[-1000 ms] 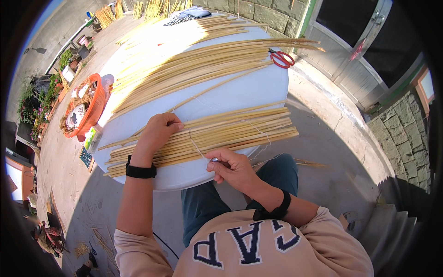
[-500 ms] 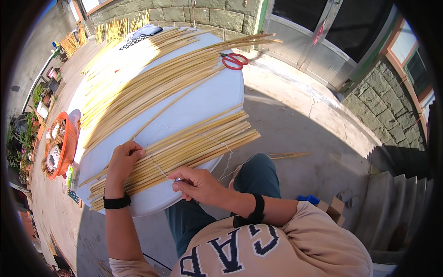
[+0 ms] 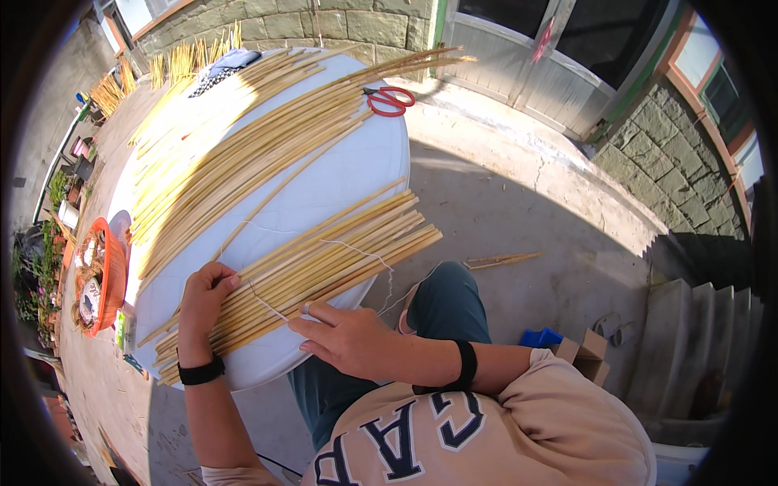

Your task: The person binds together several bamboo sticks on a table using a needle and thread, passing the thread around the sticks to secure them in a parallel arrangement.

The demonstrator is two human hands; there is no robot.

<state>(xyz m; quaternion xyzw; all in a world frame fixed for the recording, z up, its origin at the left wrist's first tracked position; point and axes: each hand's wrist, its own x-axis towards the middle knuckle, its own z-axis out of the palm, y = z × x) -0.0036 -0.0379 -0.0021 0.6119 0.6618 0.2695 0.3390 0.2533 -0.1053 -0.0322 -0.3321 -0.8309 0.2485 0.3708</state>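
Note:
A row of pale yellow plant stalks lies side by side on the near part of a white round table. My left hand rests at their left end, thumb and forefinger pinched together; what is between them is hidden. My right hand is over the near edge of the row, fingers curled, with a ring on one finger. A white string runs taut across the stalks to its fingertips. More thin string trails loosely over the row and off the table's right side.
Many longer stalks cover the table's far part, with red-handled scissors at their right and a folded cloth behind. An orange basket stands left. Right are a cardboard box, steps and loose stalks on the ground.
My right hand has turned, its back now facing up, and its fingertips have shifted slightly left along the string. My left hand stays at the stalks' left end. The whole view has shifted a little.

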